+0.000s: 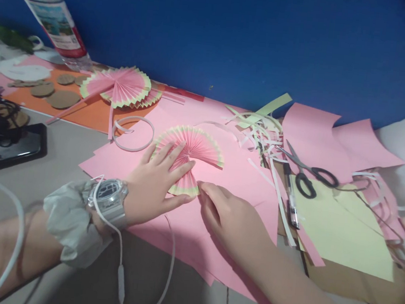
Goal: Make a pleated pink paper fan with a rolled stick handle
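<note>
A pleated pink paper fan with a pale yellow rim point(197, 147) lies on pink paper sheets point(236, 174). My left hand point(157, 178), with a watch and a white scrunchie at the wrist, lies flat on the fan with fingers spread. My right hand point(230, 217) touches the fan's lower edge with fingertips drawn together; whether it pinches the paper is unclear.
Two finished fans point(119, 85) lie on an orange sheet point(91, 112) by a plastic bottle point(54, 13). Scissors point(306, 174), a pen point(291, 199), paper strips point(258, 126), yellow paper point(345, 232), brown discs point(62, 99), a phone point(5, 150) and earphone cable point(120, 259) surround them.
</note>
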Available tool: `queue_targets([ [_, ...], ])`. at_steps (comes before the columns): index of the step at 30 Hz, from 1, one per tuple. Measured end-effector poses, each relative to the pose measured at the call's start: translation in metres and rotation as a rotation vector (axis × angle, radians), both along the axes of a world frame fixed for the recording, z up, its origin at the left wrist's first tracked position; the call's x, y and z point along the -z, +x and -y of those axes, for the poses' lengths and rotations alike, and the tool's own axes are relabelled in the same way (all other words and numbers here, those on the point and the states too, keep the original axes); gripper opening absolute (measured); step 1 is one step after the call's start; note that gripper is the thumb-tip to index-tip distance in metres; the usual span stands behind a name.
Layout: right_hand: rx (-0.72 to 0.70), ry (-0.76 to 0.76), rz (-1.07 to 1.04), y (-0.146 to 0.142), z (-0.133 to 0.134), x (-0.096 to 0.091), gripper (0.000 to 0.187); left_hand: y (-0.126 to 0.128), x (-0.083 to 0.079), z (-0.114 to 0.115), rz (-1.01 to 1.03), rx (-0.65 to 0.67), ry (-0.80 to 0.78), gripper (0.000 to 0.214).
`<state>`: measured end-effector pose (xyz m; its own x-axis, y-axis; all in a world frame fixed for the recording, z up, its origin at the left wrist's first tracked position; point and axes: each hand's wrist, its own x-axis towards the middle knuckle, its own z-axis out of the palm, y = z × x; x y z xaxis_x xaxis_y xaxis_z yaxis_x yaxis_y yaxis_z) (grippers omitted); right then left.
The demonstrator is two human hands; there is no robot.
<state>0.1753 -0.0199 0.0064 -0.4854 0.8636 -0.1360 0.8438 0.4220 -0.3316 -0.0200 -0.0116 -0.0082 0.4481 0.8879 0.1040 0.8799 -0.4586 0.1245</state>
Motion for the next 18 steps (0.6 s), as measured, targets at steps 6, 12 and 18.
queue_targets([
  [6, -0.076, 0.032, -0.014, 0.003, -0.003, -0.002, 0.015, 0.001, 0.0, 0.0, 0.005, -0.009, 0.012, 0.066],
  [12, -0.154, 0.249, -0.101, 0.006, -0.005, 0.011, 0.015, 0.001, 0.002, 0.0, 0.012, -0.007, 0.015, 0.064],
  [18, -0.105, 0.192, -0.189, 0.003, -0.006, 0.012, 0.007, 0.0, 0.002, 0.0, 0.025, -0.006, 0.018, 0.066],
])
